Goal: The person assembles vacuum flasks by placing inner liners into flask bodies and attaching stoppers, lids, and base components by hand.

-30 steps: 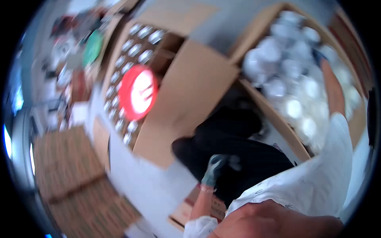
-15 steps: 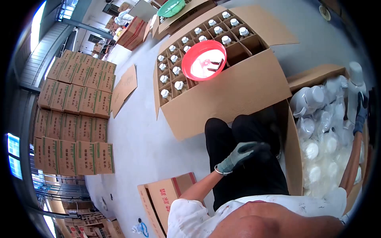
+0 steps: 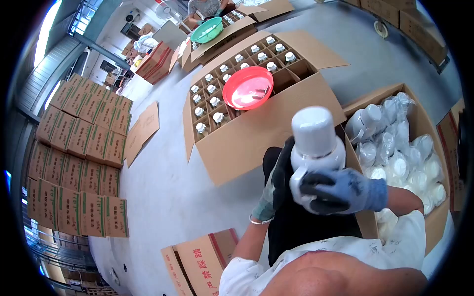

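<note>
Upright above my lap is a white thermos jug point(image 3: 318, 130) with a wide cap and a side handle. My right hand point(image 3: 340, 190), in a blue and black glove, grips it around the handle and lower body. On the other side my left hand point(image 3: 277, 185), in a grey-green and black glove, holds against the jug; part of its fingers is hidden behind it. In front stands an open carton point(image 3: 266, 133) with dividers and several white-capped bottles point(image 3: 218, 117). A red basin point(image 3: 248, 89) with small dark pieces inside rests on top of them.
To the right, an open carton point(image 3: 363, 202) holds several plastic-wrapped white jugs point(image 3: 399, 165). Stacked cartons point(image 3: 81, 148) stand on the left. A closed carton point(image 3: 200, 264) sits near my left elbow. Farther off, a person point(image 3: 205, 7) sits near a green basin point(image 3: 207, 30). A wheeled cart point(image 3: 395, 24) is at upper right.
My right hand has brought a white jug from the right carton to above my lap. My left hand has risen from my lap to the jug. The view has shifted, revealing the person and cart.
</note>
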The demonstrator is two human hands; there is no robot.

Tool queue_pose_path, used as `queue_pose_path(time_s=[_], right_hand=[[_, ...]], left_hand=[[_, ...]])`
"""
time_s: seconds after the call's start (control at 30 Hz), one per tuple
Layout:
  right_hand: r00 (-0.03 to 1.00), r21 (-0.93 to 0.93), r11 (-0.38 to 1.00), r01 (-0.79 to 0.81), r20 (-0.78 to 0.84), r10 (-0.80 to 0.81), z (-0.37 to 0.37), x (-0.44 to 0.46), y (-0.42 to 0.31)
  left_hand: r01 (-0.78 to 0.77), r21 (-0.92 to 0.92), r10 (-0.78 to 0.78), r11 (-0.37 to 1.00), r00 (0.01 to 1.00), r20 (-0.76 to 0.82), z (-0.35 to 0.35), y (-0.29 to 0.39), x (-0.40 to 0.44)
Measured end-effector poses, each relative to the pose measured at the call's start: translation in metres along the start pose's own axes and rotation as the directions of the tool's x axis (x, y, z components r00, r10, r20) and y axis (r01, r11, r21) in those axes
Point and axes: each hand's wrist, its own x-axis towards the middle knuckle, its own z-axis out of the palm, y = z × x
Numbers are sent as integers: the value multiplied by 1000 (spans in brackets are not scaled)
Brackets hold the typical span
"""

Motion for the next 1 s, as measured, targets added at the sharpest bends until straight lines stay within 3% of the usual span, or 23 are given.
queue_pose_path(time_s=[0.03, 0.1, 0.17, 0.23, 0.27, 0.3, 0.37, 0.43, 0.47, 0.53, 0.57, 0.6, 0.63, 0.67, 0.7, 0.73, 0.77, 0.83, 0.87, 0.9, 0.97, 1.0], right_hand=[[986, -120, 985, 124, 129, -108, 5, 12, -8], [937, -193, 926, 324, 203, -285, 47, 14, -4], [880, -47, 887, 460, 157, -448, 69, 13, 13], [915, -271, 875, 401, 75, -397, 61, -6, 26], [970, -346, 929, 129, -153, -192, 42, 1, 12], [941, -350, 926, -140, -338, 14, 22, 20, -5], [918, -211, 937, -277, -345, 194, 25, 28, 14], [940, 296, 896, -330, 20, 340, 51, 26, 43], [902, 256, 865, -431, 92, 422, 50, 22, 45], [958, 358, 889, -286, 88, 273, 38, 21, 44], [977, 414, 885, -213, 81, 197, 33, 20, 41], [993, 352, 931, -99, 91, 72, 24, 22, 33], [995, 443, 892, -86, 91, 51, 18, 21, 30], [987, 679, 718, -151, 65, 146, 16, 17, 26], [967, 857, 484, -177, 60, 248, 15, 12, 24], [931, 943, 305, -132, 12, 365, 19, 5, 24], [858, 944, 330, 3, -172, 483, 26, 5, 20], [651, 702, 712, -34, -524, 548, 28, -15, 50], [588, 427, 873, -236, -653, 478, 26, -33, 70], [509, 136, 870, -474, -764, 396, 25, -52, 89], [496, -147, 735, -662, -821, 283, 26, -111, 133], [498, -198, 654, -730, -810, 310, 29, -149, 151]], left_hand=[[-3, -142, 4, 990, 1000, 7, -10, -25, -12], [90, -275, -81, 957, 996, 45, -31, -62, -39], [92, -419, -39, 903, 990, 134, -43, -78, -66], [206, -111, -182, 972, 965, 190, -52, -92, -89], [190, 7, -189, 982, 972, 138, -48, -85, -91], [186, 117, -196, 976, 977, 82, -44, -81, -96], [149, 91, -158, 985, 983, 97, -38, -70, -98], [92, 124, -108, 988, 985, 134, -43, -70, -97], [52, 162, -78, 986, 984, 160, -48, -74, -95], [-51, 178, 24, 983, 989, 146, -52, -74, -92], [-37, 224, 11, 974, 993, 117, -57, -78, -90], [-22, 264, 0, 964, 996, 85, -63, -88, -84], [-3, 298, -11, 955, 999, 46, -66, -98, -79], [-174, 533, 187, 828, 982, 30, -61, -107, -70], [-98, 641, 159, 761, 987, -37, -54, -118, -62], [-134, 553, 189, 822, 981, -44, -46, -117, -49], [-172, 458, 222, 872, 973, -56, -40, -114, -36], [-86, 185, 123, 979, 972, -201, -43, -122, -22], [-128, 145, 147, 981, 981, -129, -41, -114, -18], [-163, 98, 169, 982, 984, -56, -40, -106, -14], [-405, 148, 334, 902, 873, 354, -27, -52, -15], [-43, 79, -12, 996, 802, 597, -28, -74, -13]])
